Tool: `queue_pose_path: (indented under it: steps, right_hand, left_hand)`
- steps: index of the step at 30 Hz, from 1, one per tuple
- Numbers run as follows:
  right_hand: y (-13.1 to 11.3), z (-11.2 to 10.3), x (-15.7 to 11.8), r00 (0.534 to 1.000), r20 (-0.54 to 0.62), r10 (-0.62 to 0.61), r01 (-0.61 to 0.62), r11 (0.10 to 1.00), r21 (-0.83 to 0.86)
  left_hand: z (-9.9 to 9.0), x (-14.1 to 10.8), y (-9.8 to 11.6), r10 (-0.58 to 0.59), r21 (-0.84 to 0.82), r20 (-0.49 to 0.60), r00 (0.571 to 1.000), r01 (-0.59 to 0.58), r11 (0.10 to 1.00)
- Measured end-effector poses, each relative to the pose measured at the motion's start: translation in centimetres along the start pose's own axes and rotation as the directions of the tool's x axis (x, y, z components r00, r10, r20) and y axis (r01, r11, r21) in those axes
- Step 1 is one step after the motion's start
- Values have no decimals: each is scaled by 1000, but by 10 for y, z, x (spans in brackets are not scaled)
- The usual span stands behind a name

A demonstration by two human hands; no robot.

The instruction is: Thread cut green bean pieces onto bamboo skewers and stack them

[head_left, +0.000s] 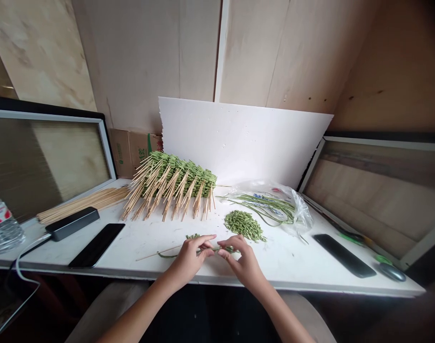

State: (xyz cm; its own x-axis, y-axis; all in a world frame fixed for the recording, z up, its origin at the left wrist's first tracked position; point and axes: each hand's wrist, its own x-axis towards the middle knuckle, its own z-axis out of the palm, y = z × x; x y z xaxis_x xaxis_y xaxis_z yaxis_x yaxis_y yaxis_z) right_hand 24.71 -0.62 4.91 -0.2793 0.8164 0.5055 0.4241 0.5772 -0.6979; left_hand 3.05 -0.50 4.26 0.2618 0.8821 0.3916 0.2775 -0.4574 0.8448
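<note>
My left hand (193, 255) is pinched closed near the table's front edge. A thin bamboo skewer (151, 256) and a curved length of green stem (165, 256) stick out to its left. My right hand (242, 257) faces it, thumb and fingers closed on green stem, which looks like garlic scape. The fingers partly hide where skewer and stem meet. A few cut green pieces (193, 236) lie just behind my left hand. Beyond my right hand is a heap of short cut stem pieces (244, 225).
Loaded skewers (182, 174) are stacked at the back, bare ends forward. Plain skewers (92, 202) lie left of them. A plastic bag (301, 209) with long stems (263, 204) sits right. Phones (98, 244), a black box (73, 223), a bottle (3, 226) and a mouse (392, 271) flank the workspace.
</note>
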Motion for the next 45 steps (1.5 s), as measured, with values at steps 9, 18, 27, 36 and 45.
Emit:
queue_pose_path:
  steps: [9, 18, 27, 36, 45]
  right_hand:
    - [-6, -5, 2, 997, -71, -1, -1, 1000, -20]
    - [-19, 3, -1, 985, -30, -170, 167, 983, -81]
    - [-17, 11, -6, 996, -51, -78, 83, 991, 105]
    - [35, -10, 2, 990, -117, 84, -112, 959, -261]
    - [41, -6, 0, 996, -78, 52, -76, 931, -357]
  left_hand:
    - [-4, 2, 4, 98, 136, -40, 994, -91, 987]
    - [1, -2, 20, 70, 71, 40, 997, -73, 995]
    - [-2, -3, 22, 73, -13, 135, 988, -72, 997]
    - [-8, -1, 10, 46, 86, 64, 997, -52, 995]
    - [-6, -1, 2, 43, 77, 93, 995, -50, 996]
